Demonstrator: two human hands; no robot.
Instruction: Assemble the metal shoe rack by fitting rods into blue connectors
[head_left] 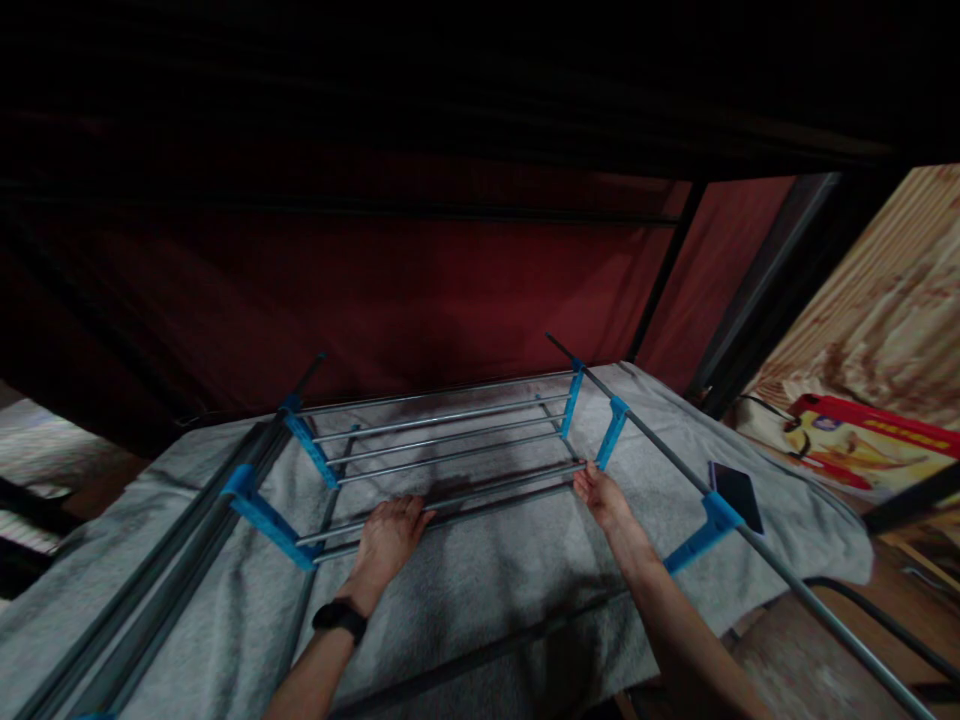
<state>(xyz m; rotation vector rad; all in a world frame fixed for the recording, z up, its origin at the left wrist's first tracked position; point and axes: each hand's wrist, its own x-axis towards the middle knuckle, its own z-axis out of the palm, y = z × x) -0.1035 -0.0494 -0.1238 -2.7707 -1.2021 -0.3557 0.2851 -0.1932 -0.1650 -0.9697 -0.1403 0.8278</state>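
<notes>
In the head view, the metal rack (pixel 450 437) lies in front of you on a grey blanket (pixel 525 590), its thin rods spanning between blue brackets at the left and right. Your left hand (pixel 394 535) is closed over the 2 lower rods (pixel 502 488), towards their left end, with a black watch (pixel 341 618) on that wrist. Your right hand (pixel 600 495) pinches the right end of these rods with its fingertips, just beside the lower tip of a blue bracket (pixel 613 430); you cannot tell from here whether the rods sit in that bracket. At their left end, the rods meet the left front bracket (pixel 270 520), near your left hand. Beyond your hands, a set of upper rods runs between 2 further blue brackets. Another bracket (pixel 705 530) sits on the long tube (pixel 667 450) to your right, above your right forearm. Next to it, a dark phone (pixel 736 495) lies flat on the blanket. Farther right, past the blanket's edge, you have a red and yellow box (pixel 870 440), its contents hidden, below a patterned curtain (pixel 885 290). Behind the rack hangs dark red cloth (pixel 420 300), with black frame posts (pixel 667 265) beside it
</notes>
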